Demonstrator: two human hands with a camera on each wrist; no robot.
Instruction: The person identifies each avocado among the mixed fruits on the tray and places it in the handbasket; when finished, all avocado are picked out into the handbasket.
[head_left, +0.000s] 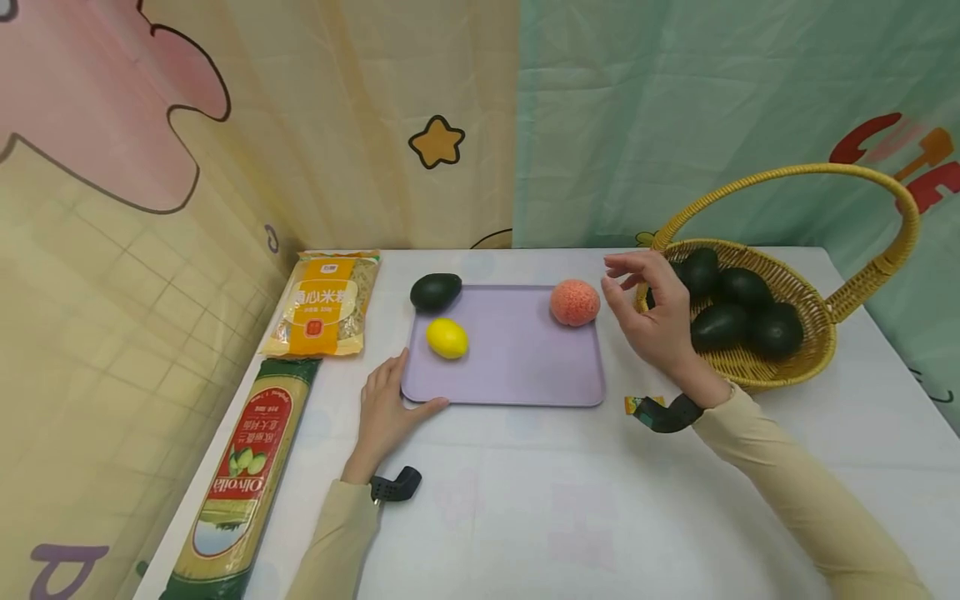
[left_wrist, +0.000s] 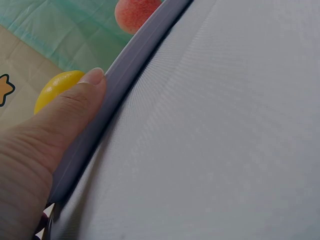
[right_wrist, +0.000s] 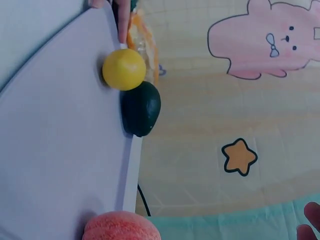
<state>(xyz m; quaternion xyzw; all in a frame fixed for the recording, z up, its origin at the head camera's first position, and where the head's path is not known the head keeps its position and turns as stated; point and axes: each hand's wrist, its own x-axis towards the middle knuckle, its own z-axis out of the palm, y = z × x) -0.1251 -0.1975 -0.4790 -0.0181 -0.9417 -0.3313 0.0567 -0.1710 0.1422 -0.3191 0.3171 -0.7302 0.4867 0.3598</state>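
My left hand touches the near left corner of the lavender tray, its thumb along the front edge and its fingers by the left side. In the left wrist view the thumb rests against the rim. A lemon lies on the tray's left part, with a dark green avocado at the far left corner. A pinkish-orange, peach-like fruit sits at the far right corner. My right hand hovers between that fruit and the basket, fingers loosely bent, holding nothing.
A yellow wicker basket with a tall handle holds several avocados at the right. A small candy-like packet lies below my right wrist. Along the left edge are a grain bag and a long pasta pack. Curtains hang behind.
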